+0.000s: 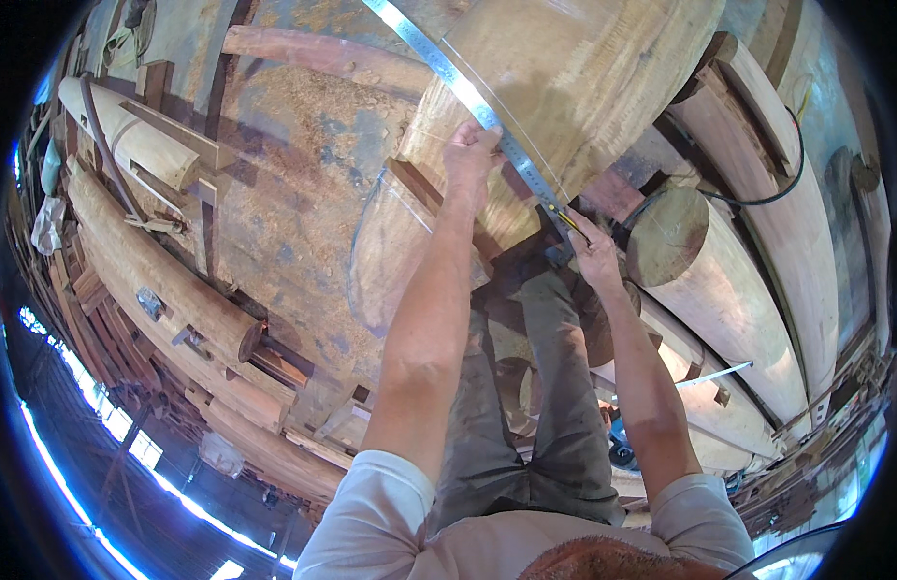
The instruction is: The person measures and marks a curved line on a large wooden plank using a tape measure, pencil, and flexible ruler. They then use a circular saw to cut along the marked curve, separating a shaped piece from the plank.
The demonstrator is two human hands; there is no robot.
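Observation:
A long steel ruler (448,72) lies slantwise across a thick, pale timber (603,68) with a smoothed face. My left hand (471,153) is closed at the ruler's left edge, fingers bent and thumb against the metal, holding it to the wood. Near the ruler's lower end, my right hand (595,253) grips a slim yellow-and-black tool (567,220). Its tip is at the ruler's end; whether it is a knife or a marker I cannot tell. A thin pale line runs along the timber on the ruler's right side.
Close on my right lie a round-ended log (669,237) and long shaped timbers (806,232), with a black cable (796,159) across them. More logs (168,261) rest at the left. Sawdust (294,145) covers the floor; a reddish beam (323,56) lies at the far left.

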